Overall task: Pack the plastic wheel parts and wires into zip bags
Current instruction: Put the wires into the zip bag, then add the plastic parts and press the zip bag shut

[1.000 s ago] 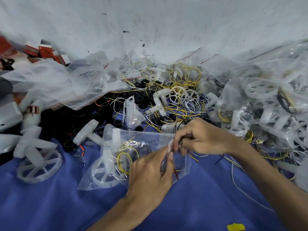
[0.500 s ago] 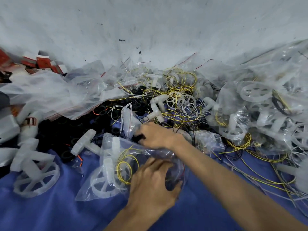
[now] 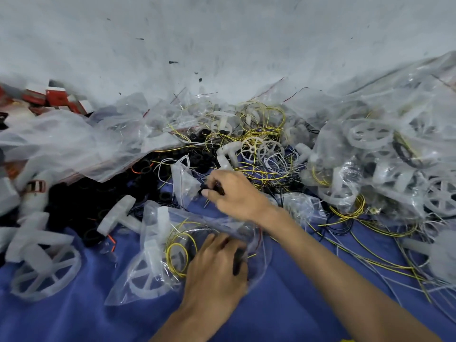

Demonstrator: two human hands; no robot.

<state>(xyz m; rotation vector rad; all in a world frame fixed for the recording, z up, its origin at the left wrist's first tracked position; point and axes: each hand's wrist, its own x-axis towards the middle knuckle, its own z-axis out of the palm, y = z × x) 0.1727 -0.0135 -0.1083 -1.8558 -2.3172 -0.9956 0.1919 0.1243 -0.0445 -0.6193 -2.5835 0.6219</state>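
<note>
At 6 o'clock the left hand (image 3: 214, 265) comes up from the bottom edge with its back uppermost. Its fingers curl over the right end of a clear zip bag (image 3: 261, 257) and grip it against the blue cloth (image 3: 74, 317). Something dark shows under the fingertips, too blurred to name.

The zip bag lies crumpled and flat at about 7 o'clock, just left of centre. Inside, a white spoked plastic wheel (image 3: 145, 280) sits at the lower left with its stub axle pointing up the bag. A coil of yellow wire (image 3: 176, 253) lies just beside the left hand's knuckles.

The right forearm crosses from 4 o'clock to the centre, passing over the bag's upper edge. The right hand (image 3: 237, 193) bends down at the wrist, thumb and fingers pinching a small black piece (image 3: 209, 191) just beside a small crumpled bag (image 3: 183, 181).

At 9 o'clock a loose wheel (image 3: 44, 265) lies on the cloth. A T-shaped white part (image 3: 118, 215) lies nearer the bag, with black rings (image 3: 81, 198) heaped behind. Filled bags (image 3: 382, 156) pile up at 3 o'clock. Towards 12 o'clock, tangled loose wires (image 3: 261, 134) mix with small wheels. At 10 o'clock lies a heap of empty bags (image 3: 74, 144), and red-and-white boxes (image 3: 56, 95) sit beyond it.
</note>
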